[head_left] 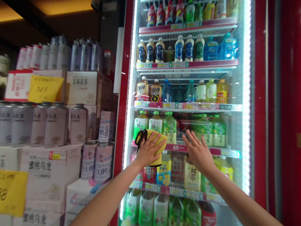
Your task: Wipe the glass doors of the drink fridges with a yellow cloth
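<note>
My left hand [150,150] lies over a yellow cloth [157,161] with black edging, holding it flat against what looks like the glass front of a lit drinks fridge [245,103]. A black-trimmed fold of the cloth sticks out left of the fingers. My right hand [199,150] is empty, its fingers spread, at or just before the same front; whether it touches cannot be made out. Behind the hands are green-capped tea bottles [169,127] on a shelf, with a yellow-labelled bottle [164,171] on the shelf below.
Stacked cartons [50,175] and metallic drink cans [78,124] stand to the left, with yellow price signs [44,88] among them. A white vertical strip [119,59] runs beside the fridge's red frame [125,84]. Further red panels [290,94] border the right side.
</note>
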A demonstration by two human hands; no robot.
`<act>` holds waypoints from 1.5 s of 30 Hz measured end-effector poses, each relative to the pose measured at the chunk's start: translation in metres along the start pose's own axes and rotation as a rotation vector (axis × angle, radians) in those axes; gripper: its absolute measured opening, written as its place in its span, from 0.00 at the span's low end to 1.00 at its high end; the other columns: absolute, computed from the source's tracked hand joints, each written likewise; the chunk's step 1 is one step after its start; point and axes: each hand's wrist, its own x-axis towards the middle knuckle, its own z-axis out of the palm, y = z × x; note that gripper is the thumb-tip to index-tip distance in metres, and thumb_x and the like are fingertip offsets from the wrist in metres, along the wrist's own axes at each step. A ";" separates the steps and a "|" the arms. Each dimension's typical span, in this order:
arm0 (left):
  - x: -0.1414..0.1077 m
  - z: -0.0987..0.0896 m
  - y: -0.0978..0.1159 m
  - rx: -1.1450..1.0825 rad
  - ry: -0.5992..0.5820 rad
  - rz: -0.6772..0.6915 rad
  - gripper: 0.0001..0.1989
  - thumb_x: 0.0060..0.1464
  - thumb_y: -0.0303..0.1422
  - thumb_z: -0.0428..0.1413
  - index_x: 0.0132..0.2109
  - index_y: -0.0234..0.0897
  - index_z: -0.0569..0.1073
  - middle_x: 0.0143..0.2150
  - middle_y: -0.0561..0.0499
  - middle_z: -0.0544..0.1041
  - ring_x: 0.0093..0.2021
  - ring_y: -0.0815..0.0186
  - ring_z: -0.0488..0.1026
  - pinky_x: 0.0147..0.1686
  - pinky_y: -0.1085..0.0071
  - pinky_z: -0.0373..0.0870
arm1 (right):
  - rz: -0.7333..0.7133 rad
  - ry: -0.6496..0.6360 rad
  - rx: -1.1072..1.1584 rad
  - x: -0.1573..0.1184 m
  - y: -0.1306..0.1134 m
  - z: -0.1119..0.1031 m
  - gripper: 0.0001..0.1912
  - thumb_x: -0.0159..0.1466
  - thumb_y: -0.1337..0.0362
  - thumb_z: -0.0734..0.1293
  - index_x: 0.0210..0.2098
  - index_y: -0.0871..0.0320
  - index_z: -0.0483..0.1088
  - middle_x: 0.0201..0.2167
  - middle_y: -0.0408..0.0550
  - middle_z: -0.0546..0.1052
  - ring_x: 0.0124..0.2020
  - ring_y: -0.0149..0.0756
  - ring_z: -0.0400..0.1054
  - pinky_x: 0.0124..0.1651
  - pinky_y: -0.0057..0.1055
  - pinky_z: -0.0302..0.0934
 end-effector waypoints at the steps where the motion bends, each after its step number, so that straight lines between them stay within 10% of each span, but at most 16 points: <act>1: -0.001 -0.001 -0.002 -0.005 0.005 -0.056 0.33 0.62 0.44 0.55 0.72 0.56 0.58 0.76 0.51 0.55 0.76 0.52 0.49 0.73 0.46 0.43 | -0.010 -0.023 0.020 0.000 0.004 -0.002 0.40 0.61 0.76 0.59 0.72 0.53 0.56 0.76 0.52 0.49 0.75 0.52 0.48 0.70 0.64 0.50; 7: 0.102 -0.009 0.013 -0.044 0.197 -0.629 0.33 0.65 0.40 0.50 0.74 0.46 0.54 0.78 0.45 0.45 0.77 0.41 0.42 0.68 0.34 0.50 | -0.026 -0.065 0.185 -0.008 0.029 -0.018 0.31 0.64 0.75 0.60 0.66 0.61 0.66 0.73 0.57 0.56 0.73 0.48 0.54 0.72 0.50 0.56; 10: 0.124 -0.002 0.047 -0.060 0.160 -0.469 0.34 0.64 0.40 0.52 0.74 0.48 0.53 0.79 0.46 0.44 0.77 0.44 0.42 0.68 0.38 0.51 | -0.041 -0.040 0.216 -0.025 0.040 -0.019 0.27 0.66 0.74 0.58 0.64 0.62 0.69 0.73 0.58 0.56 0.74 0.48 0.51 0.71 0.47 0.59; 16: 0.049 0.013 0.066 -0.044 0.021 0.001 0.35 0.61 0.43 0.56 0.73 0.56 0.55 0.76 0.52 0.55 0.76 0.53 0.51 0.72 0.48 0.45 | -0.050 -0.132 0.094 -0.057 0.068 -0.021 0.29 0.68 0.74 0.57 0.66 0.51 0.67 0.74 0.48 0.55 0.75 0.48 0.48 0.71 0.55 0.57; 19: 0.055 0.009 0.051 -0.040 0.071 -0.174 0.33 0.63 0.40 0.55 0.72 0.55 0.57 0.76 0.50 0.55 0.75 0.52 0.51 0.71 0.46 0.47 | 0.057 -0.140 0.036 -0.062 0.087 -0.027 0.32 0.68 0.73 0.58 0.69 0.47 0.62 0.75 0.45 0.51 0.76 0.50 0.43 0.71 0.59 0.55; 23: 0.124 0.005 0.062 -0.065 0.228 -0.539 0.34 0.64 0.39 0.52 0.74 0.47 0.55 0.78 0.46 0.47 0.77 0.45 0.43 0.69 0.39 0.49 | 0.163 -0.135 0.041 -0.061 0.101 -0.029 0.35 0.68 0.73 0.58 0.73 0.47 0.54 0.77 0.46 0.45 0.76 0.52 0.39 0.69 0.63 0.55; 26: 0.148 0.011 0.095 -0.094 0.178 -0.424 0.35 0.63 0.39 0.53 0.74 0.50 0.52 0.79 0.49 0.44 0.77 0.48 0.42 0.70 0.40 0.47 | 0.170 -0.153 0.063 -0.061 0.103 -0.029 0.37 0.67 0.74 0.57 0.74 0.50 0.52 0.77 0.48 0.43 0.77 0.52 0.37 0.70 0.64 0.53; 31: 0.087 0.026 0.118 -0.098 -0.008 0.024 0.36 0.63 0.41 0.54 0.74 0.56 0.52 0.77 0.53 0.52 0.77 0.56 0.46 0.72 0.48 0.42 | 0.112 -0.201 0.084 -0.065 0.116 -0.037 0.33 0.68 0.74 0.56 0.72 0.51 0.56 0.76 0.48 0.47 0.76 0.49 0.40 0.72 0.59 0.53; 34: 0.075 0.022 0.104 -0.095 0.016 -0.107 0.34 0.63 0.41 0.54 0.73 0.57 0.54 0.76 0.51 0.53 0.77 0.55 0.47 0.72 0.47 0.41 | 0.073 -0.199 0.122 -0.067 0.124 -0.042 0.33 0.69 0.74 0.56 0.72 0.52 0.57 0.76 0.48 0.48 0.76 0.47 0.41 0.72 0.56 0.54; 39: 0.152 0.009 0.110 -0.132 0.171 -0.516 0.35 0.63 0.38 0.53 0.74 0.48 0.54 0.78 0.45 0.44 0.77 0.45 0.40 0.69 0.36 0.44 | 0.081 -0.174 0.139 -0.070 0.124 -0.044 0.32 0.67 0.75 0.58 0.70 0.54 0.60 0.76 0.50 0.50 0.76 0.49 0.43 0.72 0.55 0.54; 42: 0.167 0.013 0.133 -0.165 0.129 -0.380 0.37 0.62 0.37 0.54 0.74 0.49 0.53 0.78 0.46 0.45 0.77 0.46 0.41 0.70 0.36 0.42 | 0.074 -0.170 0.115 -0.076 0.128 -0.042 0.32 0.67 0.75 0.58 0.69 0.53 0.61 0.75 0.50 0.51 0.75 0.49 0.45 0.71 0.55 0.57; 45: 0.127 0.023 0.141 -0.183 0.015 -0.046 0.36 0.62 0.38 0.55 0.74 0.55 0.53 0.76 0.50 0.53 0.76 0.52 0.48 0.72 0.42 0.40 | 0.053 -0.169 0.094 -0.086 0.139 -0.038 0.37 0.65 0.79 0.56 0.71 0.48 0.58 0.75 0.46 0.51 0.75 0.46 0.46 0.70 0.56 0.59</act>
